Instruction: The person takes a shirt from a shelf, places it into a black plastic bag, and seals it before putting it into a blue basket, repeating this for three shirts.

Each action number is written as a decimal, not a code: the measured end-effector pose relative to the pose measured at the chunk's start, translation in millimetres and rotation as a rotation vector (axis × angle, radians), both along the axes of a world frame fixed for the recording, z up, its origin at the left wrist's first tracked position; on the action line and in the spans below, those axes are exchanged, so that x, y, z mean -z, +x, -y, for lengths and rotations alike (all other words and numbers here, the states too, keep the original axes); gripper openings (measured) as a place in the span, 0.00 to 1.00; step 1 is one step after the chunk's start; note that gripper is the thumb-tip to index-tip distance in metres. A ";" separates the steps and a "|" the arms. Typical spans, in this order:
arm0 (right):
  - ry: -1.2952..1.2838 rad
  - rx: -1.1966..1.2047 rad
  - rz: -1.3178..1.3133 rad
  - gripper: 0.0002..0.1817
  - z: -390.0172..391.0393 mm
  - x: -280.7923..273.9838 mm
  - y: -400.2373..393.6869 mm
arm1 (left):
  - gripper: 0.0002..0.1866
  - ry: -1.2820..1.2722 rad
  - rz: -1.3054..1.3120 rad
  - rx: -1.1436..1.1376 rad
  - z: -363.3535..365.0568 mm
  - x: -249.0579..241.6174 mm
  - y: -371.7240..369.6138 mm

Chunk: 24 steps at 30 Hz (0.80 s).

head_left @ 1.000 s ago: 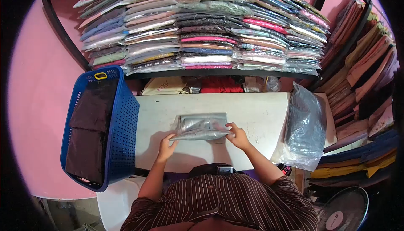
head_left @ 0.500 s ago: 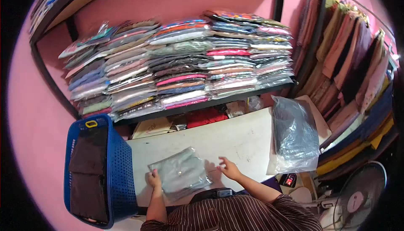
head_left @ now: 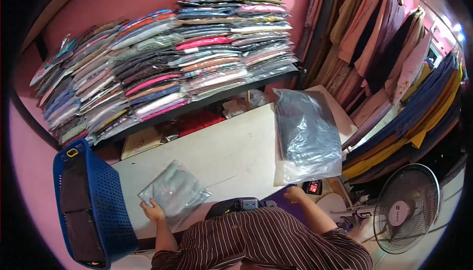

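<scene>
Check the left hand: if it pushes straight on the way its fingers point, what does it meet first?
The left hand already rests on the bagged grey garment, fingers pointing up and right across it. Going straight on, it would slide over that bag onto bare white table; nothing else seems to lie in that line, though depth is unclear.

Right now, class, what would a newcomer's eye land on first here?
Probably the shelf of stacked bagged clothes against the pink wall, above the table. Next, the blue basket at the table's left end and the fan at lower right. The left hand rests on a bagged garment near the table's front edge.
</scene>
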State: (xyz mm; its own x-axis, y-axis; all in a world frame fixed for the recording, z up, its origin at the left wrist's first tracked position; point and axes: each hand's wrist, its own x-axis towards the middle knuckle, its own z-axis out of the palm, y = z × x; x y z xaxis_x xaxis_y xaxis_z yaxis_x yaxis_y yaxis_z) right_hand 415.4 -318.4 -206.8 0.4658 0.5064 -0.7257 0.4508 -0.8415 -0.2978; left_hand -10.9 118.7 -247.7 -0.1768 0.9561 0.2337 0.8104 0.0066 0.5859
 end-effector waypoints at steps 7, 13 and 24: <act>0.235 0.142 0.403 0.19 71.5 13.3 71.2 | 0.29 0.016 0.109 -0.323 40.1 41.9 14.4; 0.530 0.208 0.583 0.24 87.2 3.0 105.7 | 0.33 -0.223 -0.225 -0.659 120.2 -20.0 98.4; 0.596 0.076 0.728 0.40 26.9 -19.1 180.5 | 0.35 -0.103 -0.376 0.270 239.3 -10.2 278.4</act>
